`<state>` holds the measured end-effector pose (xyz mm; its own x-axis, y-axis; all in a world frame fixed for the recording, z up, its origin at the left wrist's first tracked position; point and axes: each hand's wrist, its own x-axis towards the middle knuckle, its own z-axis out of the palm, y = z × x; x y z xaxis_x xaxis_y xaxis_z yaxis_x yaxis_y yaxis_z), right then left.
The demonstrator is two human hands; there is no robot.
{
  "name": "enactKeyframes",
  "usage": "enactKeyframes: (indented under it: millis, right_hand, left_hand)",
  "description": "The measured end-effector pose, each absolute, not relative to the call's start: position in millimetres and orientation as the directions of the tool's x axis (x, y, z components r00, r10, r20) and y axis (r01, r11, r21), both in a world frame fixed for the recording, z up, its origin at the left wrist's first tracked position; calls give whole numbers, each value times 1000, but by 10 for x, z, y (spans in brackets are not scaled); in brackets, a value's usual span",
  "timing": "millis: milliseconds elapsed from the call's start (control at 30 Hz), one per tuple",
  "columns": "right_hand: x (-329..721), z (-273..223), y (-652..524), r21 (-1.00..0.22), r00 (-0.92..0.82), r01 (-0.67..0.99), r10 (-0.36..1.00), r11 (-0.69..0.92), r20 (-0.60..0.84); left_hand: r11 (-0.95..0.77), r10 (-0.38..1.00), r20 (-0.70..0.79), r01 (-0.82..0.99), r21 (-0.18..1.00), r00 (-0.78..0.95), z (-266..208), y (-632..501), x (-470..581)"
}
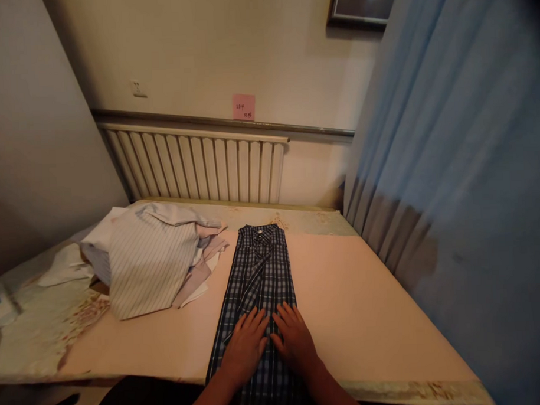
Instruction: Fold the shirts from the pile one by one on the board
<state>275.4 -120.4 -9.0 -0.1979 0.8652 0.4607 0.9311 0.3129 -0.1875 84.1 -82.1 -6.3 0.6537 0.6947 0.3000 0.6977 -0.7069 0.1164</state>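
A dark blue plaid shirt lies folded into a long narrow strip, its collar at the far end and its near end reaching the table's front edge. My left hand rests flat on the left half of the strip, fingers stretched out. Beside it, my right hand lies on the right half with its fingers also extended. Both palms face down on the cloth, and neither hand grips anything. Some creases run across the shirt between the collar and my fingers.
A heap of clothes with a striped shirt on top lies to the left. Pink sheet covers much of the table. A white device sits at the left edge. Behind stand a radiator and, at right, a blue curtain.
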Motion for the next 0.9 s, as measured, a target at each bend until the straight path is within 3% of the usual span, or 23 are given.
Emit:
enactKeyframes:
  millis: [900]
  right_hand:
    - [2758, -117, -1222, -185, -204, 930, 863, 319, 462]
  left_hand:
    - [-704, 696, 315, 699, 123, 645, -74, -931, 783]
